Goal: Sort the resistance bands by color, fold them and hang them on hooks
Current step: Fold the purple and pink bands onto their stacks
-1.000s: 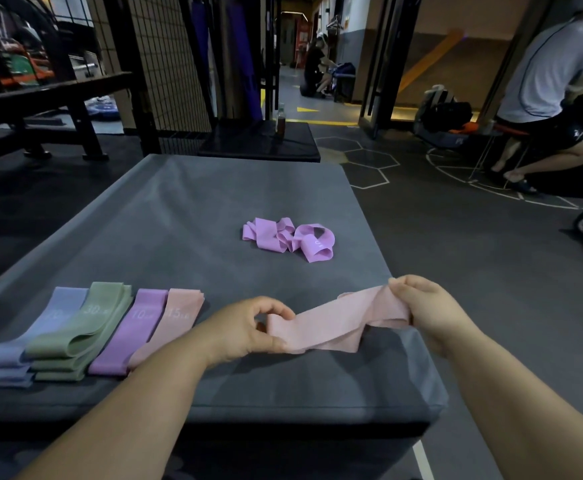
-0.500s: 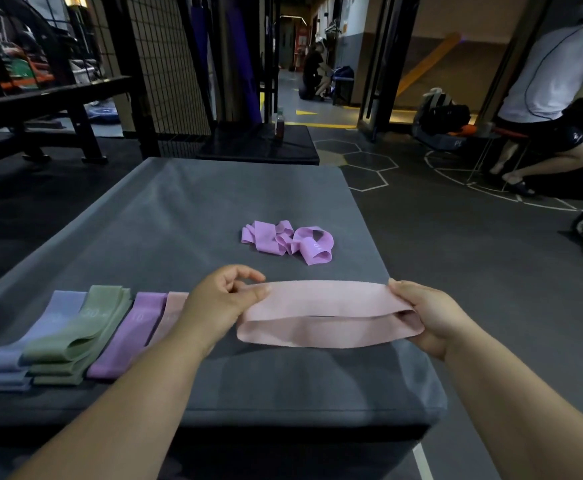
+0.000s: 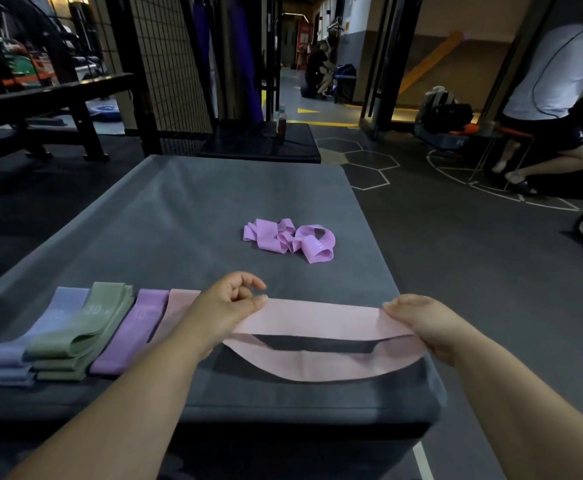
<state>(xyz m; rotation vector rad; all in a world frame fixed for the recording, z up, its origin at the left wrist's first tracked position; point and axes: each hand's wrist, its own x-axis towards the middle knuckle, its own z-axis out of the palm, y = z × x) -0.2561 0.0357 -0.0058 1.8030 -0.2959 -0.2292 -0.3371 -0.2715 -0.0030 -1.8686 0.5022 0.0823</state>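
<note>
While the pink band (image 3: 317, 318) hangs stretched out flat between both hands, it sits just above the near right part of the grey padded platform (image 3: 179, 209), its loop opened so that the far layer runs straight and the near layer sags toward the platform's near edge. The left hand (image 3: 227, 310) pinches the band's left end between thumb and forefinger, with the other fingers loosely curled above it. The right hand (image 3: 421, 327) grasps the right end, fingers folded over the top of the strip near the platform's right edge. Farther back, around the middle of the platform, a tangled heap of purple bands (image 3: 290, 239) lies unfolded, well apart from the hands. At the near left, four folded bands lie side by side in a row, touching or nearly touching: a lavender-blue band (image 3: 40, 337) at the far left, then a green band (image 3: 85, 327) printed with "30", then a folded purple band (image 3: 130, 330) printed with "10", then a folded pink band (image 3: 181, 301), whose near part is hidden behind the left forearm. Beyond the platform a low dark block (image 3: 258, 147) carries a small bottle (image 3: 281, 123), and a wire mesh panel (image 3: 165, 64) stands to its left. At the far right a seated person (image 3: 553, 98) in a white shirt is partly in view, with a black bag (image 3: 449, 116) on the floor nearby.
</note>
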